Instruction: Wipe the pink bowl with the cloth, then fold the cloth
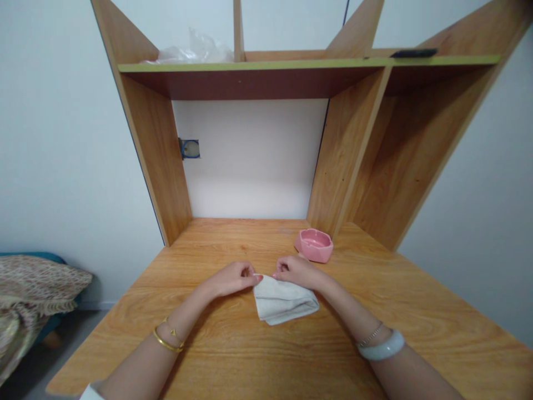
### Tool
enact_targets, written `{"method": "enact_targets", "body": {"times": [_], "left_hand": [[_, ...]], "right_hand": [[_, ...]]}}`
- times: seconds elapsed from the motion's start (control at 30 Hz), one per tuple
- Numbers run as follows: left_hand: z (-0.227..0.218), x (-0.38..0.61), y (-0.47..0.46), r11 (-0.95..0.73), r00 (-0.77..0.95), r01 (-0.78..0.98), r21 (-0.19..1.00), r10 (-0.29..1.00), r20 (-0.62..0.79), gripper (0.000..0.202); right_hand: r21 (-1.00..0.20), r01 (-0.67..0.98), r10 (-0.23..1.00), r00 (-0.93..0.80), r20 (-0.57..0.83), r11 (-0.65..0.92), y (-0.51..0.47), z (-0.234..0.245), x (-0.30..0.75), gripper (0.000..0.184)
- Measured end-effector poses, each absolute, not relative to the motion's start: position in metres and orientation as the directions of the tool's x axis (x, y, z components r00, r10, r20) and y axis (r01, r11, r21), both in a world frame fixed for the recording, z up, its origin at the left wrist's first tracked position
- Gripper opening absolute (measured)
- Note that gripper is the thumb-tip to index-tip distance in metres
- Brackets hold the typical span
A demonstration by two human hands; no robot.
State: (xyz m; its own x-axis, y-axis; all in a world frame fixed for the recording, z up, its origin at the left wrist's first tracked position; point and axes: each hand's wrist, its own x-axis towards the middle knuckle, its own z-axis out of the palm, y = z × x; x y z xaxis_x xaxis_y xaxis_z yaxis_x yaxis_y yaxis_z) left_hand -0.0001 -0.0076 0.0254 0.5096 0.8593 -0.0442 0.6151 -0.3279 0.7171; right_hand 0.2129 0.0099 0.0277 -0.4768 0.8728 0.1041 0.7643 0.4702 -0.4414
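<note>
A pale grey-white cloth (285, 303), folded into layers, lies on the wooden desk in front of me. My left hand (235, 278) pinches its far left corner between thumb and fingers. At the cloth's far edge, a little to the right, my right hand (297, 271) is closed with thumb and fingertips on the fabric. The two hands are a short gap apart. Just beyond my right hand stands a pink ashtray (314, 246) with notches in its rim; its near left part is close to my knuckles.
The wooden desk (233, 361) runs back to a shelf unit with upright side panels. On the upper shelf (266, 65) lie a clear plastic bag (195, 49) and a dark flat object (414, 53). A wall socket box (190, 149) is at the back. A patterned blanket (37, 283) is at left.
</note>
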Motion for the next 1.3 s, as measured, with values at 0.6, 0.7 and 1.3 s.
{"method": "enact_targets", "body": {"times": [0.6, 0.7, 1.3], "left_hand": [[0.028, 0.003, -0.010, -0.415, 0.447, 0.779, 0.471, 0.893, 0.048, 0.026], [0.031, 0.000, -0.010, -0.388, 0.389, 0.828, 0.405, 0.918, 0.085, 0.025], [0.030, -0.001, -0.013, -0.536, 0.567, 0.702, 0.469, 0.819, 0.086, 0.028]], "right_hand": [[-0.666, 0.694, 0.835, -0.514, -0.195, 0.273, 0.027, 0.025, 0.246, 0.039], [-0.643, 0.706, 0.871, -0.476, -0.120, 0.297, 0.027, 0.020, 0.238, 0.037], [-0.647, 0.707, 0.830, -0.520, -0.203, 0.284, 0.025, 0.026, 0.246, 0.048]]}}
